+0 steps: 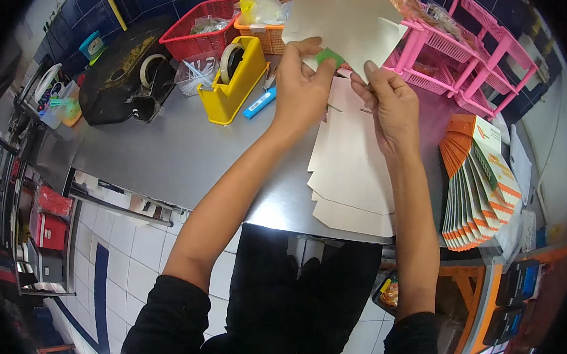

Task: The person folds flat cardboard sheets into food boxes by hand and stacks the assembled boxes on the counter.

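Observation:
Above the far part of the steel table, a pale flat card sheet is raised between my two hands, plain on the side I see. My left hand is closed on its left edge, where a small green patch shows by the fingertips; I cannot tell if this is printing or a separate piece. On the lower right corner, my right hand pinches the sheet between thumb and fingers. Beneath the hands lies a stack of flat pale card blanks with cut corners, reaching the table's near edge.
Left on the table stand a yellow tape dispenser, a blue cutter, a black tape dispenser and a red basket. Pink racks rise at the back right. Fanned orange-and-white printed cartons lie at the right edge.

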Motion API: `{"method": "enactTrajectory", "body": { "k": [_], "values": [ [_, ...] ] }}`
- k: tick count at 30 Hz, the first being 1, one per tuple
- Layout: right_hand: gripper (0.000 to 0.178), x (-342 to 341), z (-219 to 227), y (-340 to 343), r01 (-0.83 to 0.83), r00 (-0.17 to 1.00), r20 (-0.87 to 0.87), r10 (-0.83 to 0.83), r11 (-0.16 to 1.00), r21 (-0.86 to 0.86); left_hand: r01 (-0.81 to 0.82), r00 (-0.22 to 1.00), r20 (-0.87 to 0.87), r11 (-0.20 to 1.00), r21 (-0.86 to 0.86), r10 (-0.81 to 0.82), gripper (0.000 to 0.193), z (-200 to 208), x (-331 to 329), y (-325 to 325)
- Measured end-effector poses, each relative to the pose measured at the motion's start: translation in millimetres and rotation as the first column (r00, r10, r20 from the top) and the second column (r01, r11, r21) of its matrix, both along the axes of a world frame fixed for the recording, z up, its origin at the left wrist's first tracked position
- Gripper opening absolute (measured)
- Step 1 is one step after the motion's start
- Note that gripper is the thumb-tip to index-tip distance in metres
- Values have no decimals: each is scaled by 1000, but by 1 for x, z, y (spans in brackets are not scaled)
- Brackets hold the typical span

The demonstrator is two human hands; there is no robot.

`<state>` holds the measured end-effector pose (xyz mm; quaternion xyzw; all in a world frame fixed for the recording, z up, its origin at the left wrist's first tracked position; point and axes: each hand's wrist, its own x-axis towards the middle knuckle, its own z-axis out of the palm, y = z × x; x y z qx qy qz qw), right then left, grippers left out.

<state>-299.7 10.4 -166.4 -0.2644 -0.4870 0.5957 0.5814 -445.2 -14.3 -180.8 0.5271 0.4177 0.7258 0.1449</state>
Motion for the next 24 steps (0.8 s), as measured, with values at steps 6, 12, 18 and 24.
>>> {"method": "enactTrajectory", "body": {
  "k": [6,12,18,24],
  "values": [
    [24,7,5,3,-79,996,32,78,996,35,179,983,74,952,-247,-165,18,-1,-13,6],
    [20,9,-3,9,-21,939,342,-25,991,130,517,831,388,810,-277,-398,23,-7,-3,8],
    [20,8,-18,22,179,875,384,-295,933,311,597,780,430,746,-294,-454,25,-8,-1,5],
    [19,9,-24,26,186,841,446,-307,937,295,640,762,448,649,-412,-467,28,-11,-9,7]
  ]
}}
